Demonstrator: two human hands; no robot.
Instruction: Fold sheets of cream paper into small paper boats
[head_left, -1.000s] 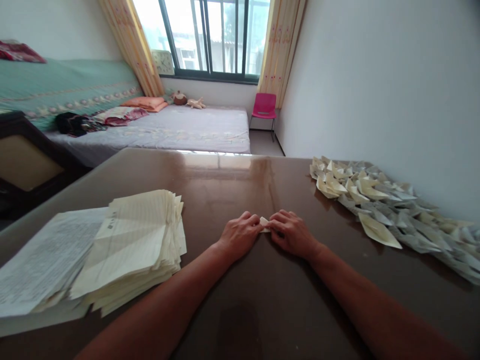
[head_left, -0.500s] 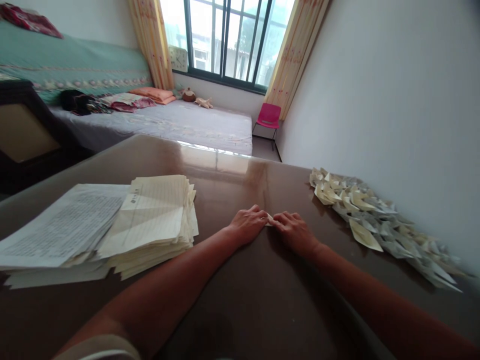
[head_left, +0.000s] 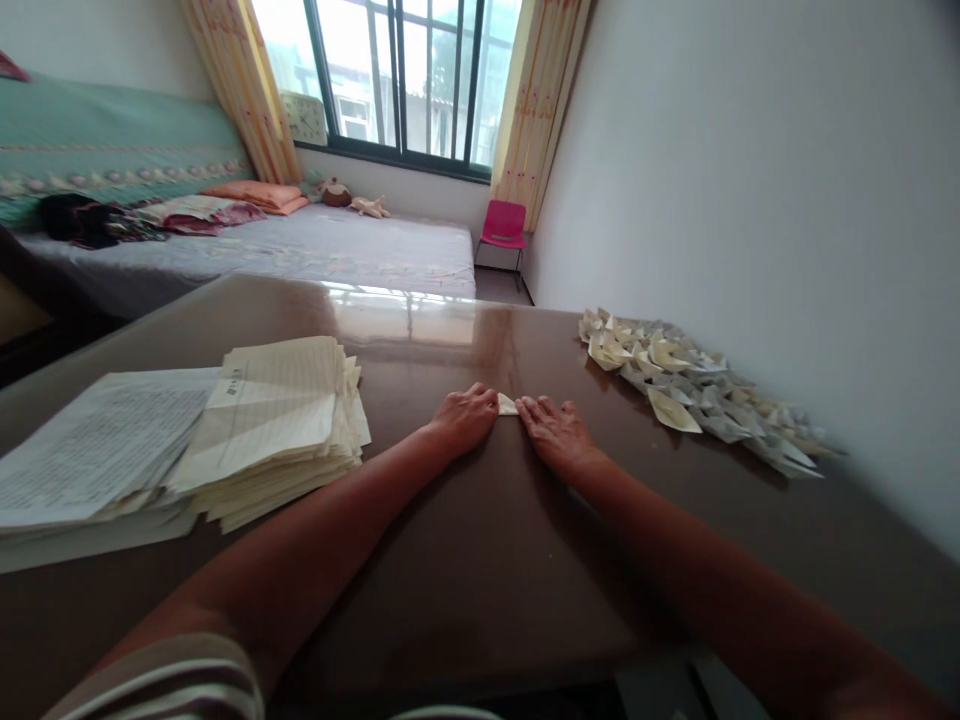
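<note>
A small folded piece of cream paper (head_left: 508, 405) lies on the glossy brown table (head_left: 465, 560), and both my hands press on it. My left hand (head_left: 463, 416) covers its left end with the fingers curled down. Over its right end lies my right hand (head_left: 553, 432), fingers stretched flat. Only a small triangle of paper shows between the hands.
A thick stack of cream sheets (head_left: 277, 425) and printed pages (head_left: 97, 450) lies at the left. Several folded paper boats (head_left: 690, 385) are heaped along the white wall at the right. Beyond the table are a bed (head_left: 300, 250), a pink chair (head_left: 502, 228) and a window.
The view has swung and pulled back, so the hands sit farther off. My right fingers have flattened out on the paper. The paper stays between the hands.
</note>
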